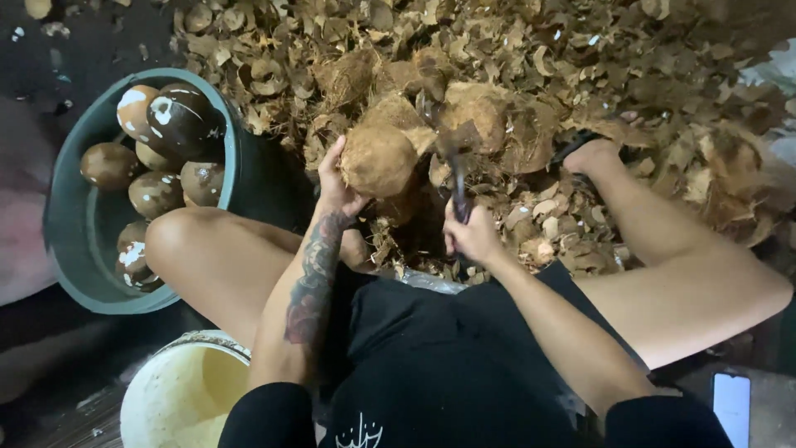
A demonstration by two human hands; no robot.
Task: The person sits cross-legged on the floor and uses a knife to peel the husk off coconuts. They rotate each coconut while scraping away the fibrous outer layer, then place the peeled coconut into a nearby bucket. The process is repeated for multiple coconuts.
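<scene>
At nine o'clock a grey-green plastic tub (70, 241) holds dark, peeled coconuts (178, 116), within easy reach for dropping finished ones. At seven o'clock stands a pale round bucket (178, 398). The left hand (336, 187) cups a round, brown, fibrous coconut (379, 159) at centre, steadying it. The right hand (473, 236) is closed around a dark metal blade tool (456, 187) angled toward it. Dry brown husk scraps (531, 66) heap from twelve to three o'clock.

You get dim, warm light from above; your lap and the floor at left sink into shadow, edges soften, and the far husk pile (514, 50) blurs.
</scene>
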